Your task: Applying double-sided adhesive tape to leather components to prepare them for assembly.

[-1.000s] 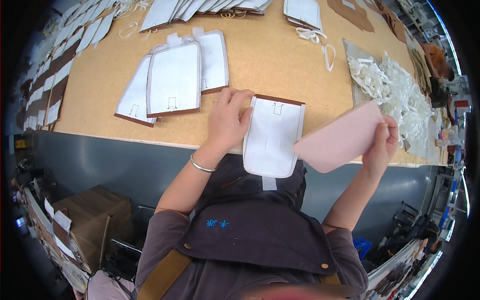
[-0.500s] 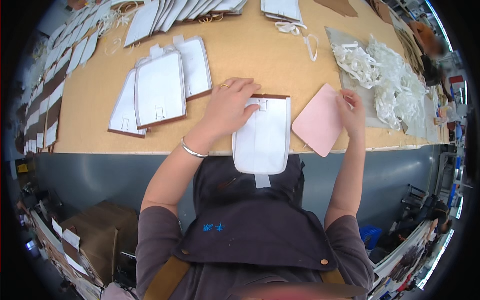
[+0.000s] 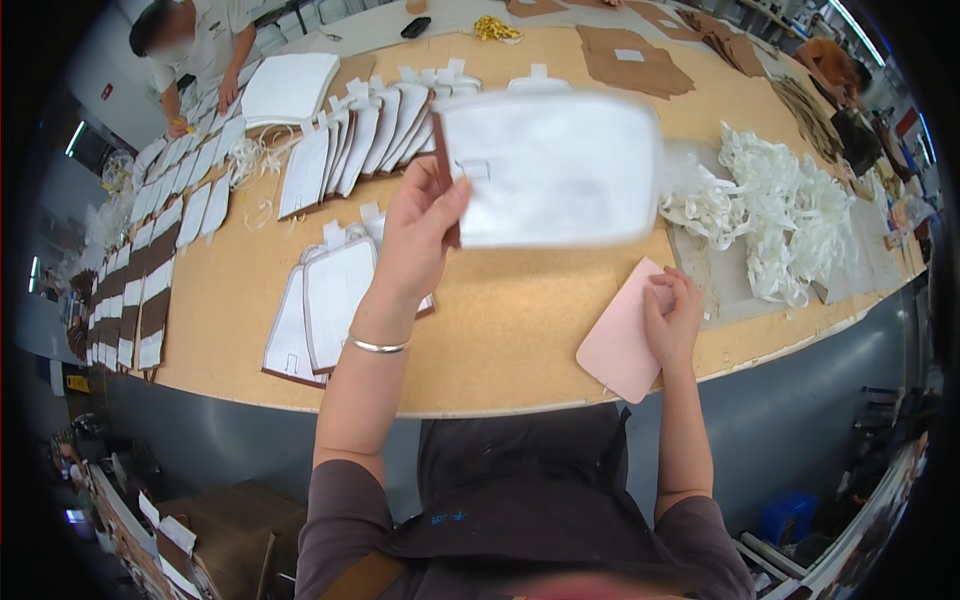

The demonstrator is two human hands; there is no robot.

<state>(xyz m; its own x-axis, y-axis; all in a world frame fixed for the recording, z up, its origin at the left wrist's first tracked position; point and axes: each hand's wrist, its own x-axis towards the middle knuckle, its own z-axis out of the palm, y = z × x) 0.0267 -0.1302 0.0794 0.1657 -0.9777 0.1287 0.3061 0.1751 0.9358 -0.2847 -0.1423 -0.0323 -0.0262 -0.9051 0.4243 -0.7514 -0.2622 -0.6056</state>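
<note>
My left hand (image 3: 425, 225) grips the brown-edged end of a white panel (image 3: 560, 170), thumb on its face near a small drawn bracket mark. The panel is raised above the table, turned sideways, its rounded end toward the right and blurred. My right hand (image 3: 675, 315) is at the right edge of a pink round-cornered sheet (image 3: 622, 345) by the table's front edge, fingers bent and thumb on it. To the left, partly behind my left forearm, similar white panels (image 3: 335, 300) with brown edges lie overlapped.
A row of white panels (image 3: 365, 135) fans out behind. White strips (image 3: 790, 210) lie heaped at right, brown pieces (image 3: 630, 60) far back. Brown-and-white strips (image 3: 150, 290) line the left edge of the table (image 3: 500, 340). A co-worker (image 3: 200, 50) works at far left.
My left hand has lifted the white panel off the front edge and turned it sideways. My right hand stays by the pink sheet. The view has tilted up, showing more of the far table.
</note>
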